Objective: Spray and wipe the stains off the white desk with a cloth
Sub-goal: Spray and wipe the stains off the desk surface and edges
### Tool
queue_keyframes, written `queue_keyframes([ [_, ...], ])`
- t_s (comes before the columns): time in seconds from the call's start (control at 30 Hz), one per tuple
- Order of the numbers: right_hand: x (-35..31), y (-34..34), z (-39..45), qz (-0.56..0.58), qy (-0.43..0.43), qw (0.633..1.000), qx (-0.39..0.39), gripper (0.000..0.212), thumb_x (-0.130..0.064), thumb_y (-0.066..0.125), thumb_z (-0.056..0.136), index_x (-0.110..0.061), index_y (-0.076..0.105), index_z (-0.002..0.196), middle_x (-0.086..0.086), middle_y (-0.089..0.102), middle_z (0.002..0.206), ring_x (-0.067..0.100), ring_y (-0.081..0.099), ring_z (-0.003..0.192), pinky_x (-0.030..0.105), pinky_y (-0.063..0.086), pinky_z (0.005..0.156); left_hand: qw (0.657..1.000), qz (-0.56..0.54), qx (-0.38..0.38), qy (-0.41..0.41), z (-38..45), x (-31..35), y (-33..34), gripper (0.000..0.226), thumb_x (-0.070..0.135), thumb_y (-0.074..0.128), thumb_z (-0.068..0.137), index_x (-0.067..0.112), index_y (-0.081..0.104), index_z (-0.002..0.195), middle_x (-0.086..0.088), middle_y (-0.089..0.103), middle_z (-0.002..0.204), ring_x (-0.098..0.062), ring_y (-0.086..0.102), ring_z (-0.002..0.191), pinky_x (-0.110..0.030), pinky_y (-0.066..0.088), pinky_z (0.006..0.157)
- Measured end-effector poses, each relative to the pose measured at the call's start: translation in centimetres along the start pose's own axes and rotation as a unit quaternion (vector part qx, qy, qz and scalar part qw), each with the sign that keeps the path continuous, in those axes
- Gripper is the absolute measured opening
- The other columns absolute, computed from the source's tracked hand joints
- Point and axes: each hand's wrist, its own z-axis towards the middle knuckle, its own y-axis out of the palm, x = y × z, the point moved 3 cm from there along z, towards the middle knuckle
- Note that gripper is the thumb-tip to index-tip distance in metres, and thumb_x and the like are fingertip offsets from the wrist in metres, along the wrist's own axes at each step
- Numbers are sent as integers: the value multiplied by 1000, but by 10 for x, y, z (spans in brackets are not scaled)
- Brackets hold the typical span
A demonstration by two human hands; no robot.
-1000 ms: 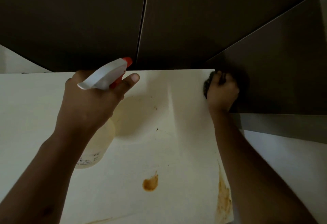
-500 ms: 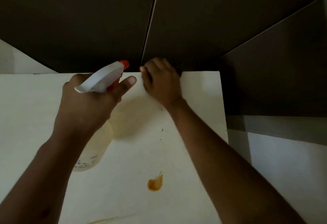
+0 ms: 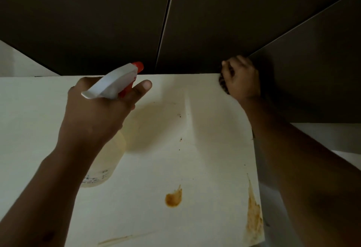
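- Currently the left hand point(image 3: 93, 114) holds the spray bottle point(image 3: 105, 161) above the white table point(image 3: 29, 110); grip closed around the bottle neck, index finger stretched forward beside the red trigger.
- Bottle's white spray head sits on top of that grip, red nozzle tip point(image 3: 138, 66) pointing away from the person toward the dark wall panels point(image 3: 97, 22).
- Pale translucent bottle body hangs below the left grip; printed label near its base, text too blurred to read.
- Right hand point(image 3: 241, 79) is at the table's far right corner, grip clenched tight on a dark cloth point(image 3: 222, 83); only a small bunched edge of the cloth shows at the left side of that grip.
- Whether the cloth presses on the table surface or on its edge, I cannot tell.
- Stains: one orange-brown blot point(image 3: 173, 198) on the table, well nearer the person than both grips, roughly between the two forearms.
- A long brown smear point(image 3: 254, 217) runs along the right table edge, beneath the right forearm.
- A thin faint streak point(image 3: 121, 239) lies at the near edge, below the left forearm's line.
- Small dark specks point(image 3: 179, 115) dot the table between the two grips.
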Motion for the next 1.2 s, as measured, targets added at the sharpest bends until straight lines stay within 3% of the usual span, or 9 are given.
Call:
queue_keyframes([
  [0.13,-28,1,-2,13,-11,999,30,31,-27,46,96,-6,64,81,16,62,84,33,58,80,37,47,64,1000,-20,6,-5,-4,4,5,71,71,62,70,14,66,111,5,66,75,-5,61,50,-13,41,49],
  [0.33,-103,16,-13,83,-103,990,57,27,-24,51,94,-7,67,81,10,65,81,25,59,76,31,46,65,1000,-25,-5,-13,-4,9,15,96,77,56,58,11,60,126,-2,69,88,-12,60,60,-20,41,53],
  [0.5,-93,15,-13,72,-196,977,47,27,-28,51,95,-7,68,89,10,66,88,25,59,81,31,46,67,1000,14,-14,-9,-3,9,20,87,76,57,66,9,63,121,0,63,75,-11,58,57,-17,37,52],
  [0.57,-70,13,-11,50,-136,986,81,28,-26,49,96,-6,67,87,13,65,86,30,58,79,34,46,68,1000,15,-16,-13,1,5,21,93,79,56,63,9,61,124,-3,64,80,-11,59,59,-16,37,51],
  [0.63,-38,10,-8,2,26,992,121,33,-29,44,98,-6,67,89,16,64,90,33,59,84,39,48,74,1000,0,-14,-12,3,0,20,101,87,55,60,12,60,128,-7,68,92,-15,62,64,-18,40,52],
  [0.73,3,5,-10,-3,307,946,106,38,-37,40,102,-9,64,113,14,61,117,29,58,106,34,46,79,1000,-24,-9,-7,0,-1,20,112,97,54,53,16,58,129,-9,69,107,-29,67,83,-22,44,56],
  [0.8,14,5,-7,18,397,913,94,37,-38,41,103,-11,61,118,11,60,121,26,60,109,27,41,73,999,-42,-10,-13,-2,1,20,106,92,59,55,16,58,130,-8,69,109,-29,66,85,-23,45,57],
  [1.0,13,-8,-43,77,418,902,73,34,-38,45,103,-11,62,115,11,66,115,25,63,104,23,38,72,999,-37,-25,-4,-12,15,20,91,80,58,58,19,60,124,-4,68,102,-19,62,78,-18,37,56],
  [1.2,10,-25,-171,69,402,904,130,46,-37,45,97,4,65,90,24,66,82,33,63,72,26,34,62,999,-25,-25,13,-19,25,17,90,79,56,58,18,61,124,-5,69,101,-17,60,73,-19,38,55],
])
